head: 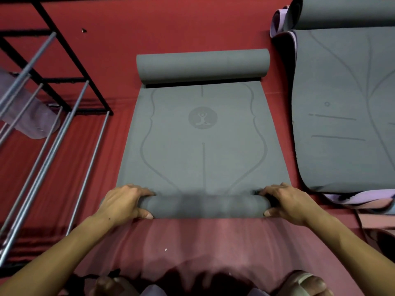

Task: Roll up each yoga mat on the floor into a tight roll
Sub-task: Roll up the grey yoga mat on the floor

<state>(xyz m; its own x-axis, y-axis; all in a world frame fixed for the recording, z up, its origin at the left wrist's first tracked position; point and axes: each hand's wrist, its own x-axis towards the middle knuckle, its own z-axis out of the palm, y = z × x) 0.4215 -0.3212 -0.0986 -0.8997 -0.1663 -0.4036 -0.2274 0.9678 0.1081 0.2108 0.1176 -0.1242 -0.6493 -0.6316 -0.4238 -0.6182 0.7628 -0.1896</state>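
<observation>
A grey yoga mat (203,142) with a printed figure emblem lies on the red floor in front of me. Its near end is rolled into a thin roll (205,207); its far end is curled into a thicker roll (203,66). My left hand (126,202) grips the left end of the near roll, fingers over the top and thumb at the front. My right hand (286,202) grips the right end the same way. A second grey mat (346,116) with a purple underside lies flat at the right.
A black metal rack (53,82) with grey rods stands at the left, holding a purple rolled mat (30,112). Another grey and purple roll (342,11) lies at the top right. My feet (307,283) show at the bottom edge on the red floor (171,24).
</observation>
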